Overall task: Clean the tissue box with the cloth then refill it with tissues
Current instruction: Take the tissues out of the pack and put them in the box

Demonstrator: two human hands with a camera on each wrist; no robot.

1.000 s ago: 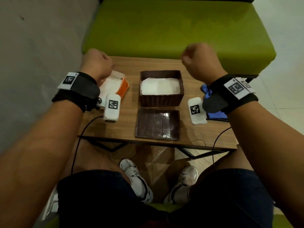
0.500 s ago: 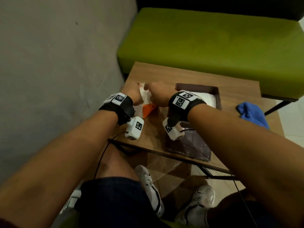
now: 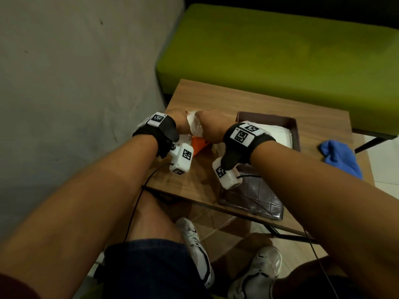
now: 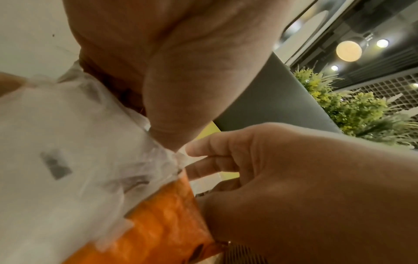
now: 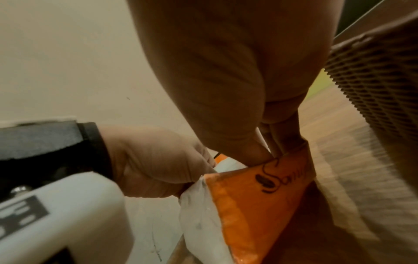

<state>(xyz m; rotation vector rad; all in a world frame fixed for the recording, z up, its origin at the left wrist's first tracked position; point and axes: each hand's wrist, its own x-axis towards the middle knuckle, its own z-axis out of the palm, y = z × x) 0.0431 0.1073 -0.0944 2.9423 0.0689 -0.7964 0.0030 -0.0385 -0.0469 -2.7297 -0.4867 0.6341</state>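
Both hands meet over an orange and white plastic tissue pack (image 3: 199, 144) at the left of the wooden table (image 3: 216, 100). My left hand (image 3: 179, 124) pinches the pack's clear white wrapper (image 4: 90, 142) at its top edge. My right hand (image 3: 210, 126) pinches the same edge beside the orange part (image 5: 260, 196). The brown woven tissue box (image 3: 289, 124) stands just right of the hands, with white tissues (image 3: 278, 134) inside. Its dark quilted lid (image 3: 257, 197) lies flat at the table's near edge. The blue cloth (image 3: 339, 156) lies crumpled at the table's right edge.
A green padded bench (image 3: 280, 52) runs behind the table. A grey wall (image 3: 75, 83) is close on the left. Cables hang from the wrist cameras past the table's near edge. My knees and white shoes (image 3: 198, 249) are under the table.
Both hands came down from the air to the tissue pack at the left and took hold of its wrapper. The head view swung left and closer.
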